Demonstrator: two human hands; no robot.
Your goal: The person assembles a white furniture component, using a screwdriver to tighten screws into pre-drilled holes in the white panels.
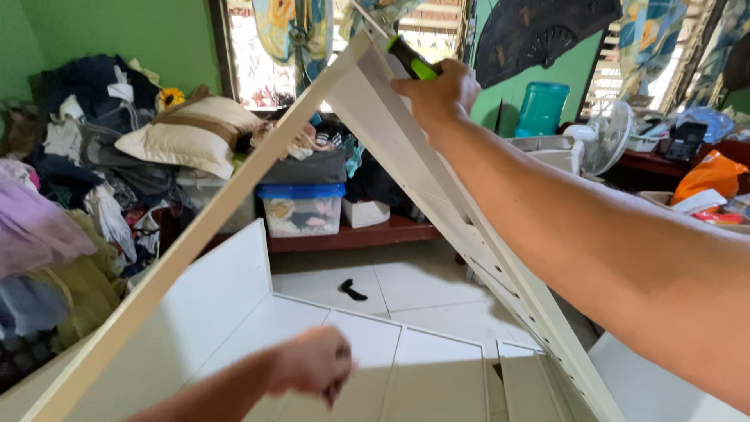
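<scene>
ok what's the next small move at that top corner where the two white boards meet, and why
Probably steady the slanted left board with the left hand, which hangs free below. The right hand already has the green-handled screwdriver up at the joint.

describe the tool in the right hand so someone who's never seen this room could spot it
Find the two white boards that lean together into a peak in front of the window. At that peak the right hand grips a tool against the right-hand board. Only its handle shows: black and bright green, the one vivid green thing on the white panels; its tip is hidden.
</scene>
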